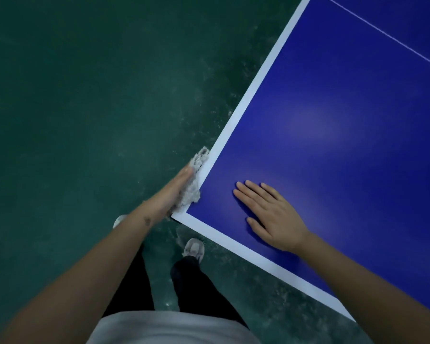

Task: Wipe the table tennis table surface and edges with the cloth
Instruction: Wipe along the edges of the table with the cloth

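Counter is taking up the right side of the view, its blue top running away toward the upper right. A white border is lining both visible edges, and a thin white line is crossing the far part of the top. Its near corner is pointing toward the person.

Floor, dark green and scuffed with pale dusty marks, is spreading out left of the counter and along its near edge. The person is standing just off the counter's corner, wearing a grey shirt and black trousers.

The right hand is lying flat on the blue top just inside the corner, palm down, fingers straight and slightly spread, holding nothing. The left hand is reaching along the outside of the counter's left edge, just past the corner. Its fingers are straight and together, pressing the cloth against that edge; the thumb is hidden.

The cloth, grey and fluffy, is sitting bunched between the palm and the counter's side, touching the white border and sticking out past the fingertips.

One pale shoe is resting on the floor near the counter's corner, and the other shoe is partly hidden behind the left forearm.
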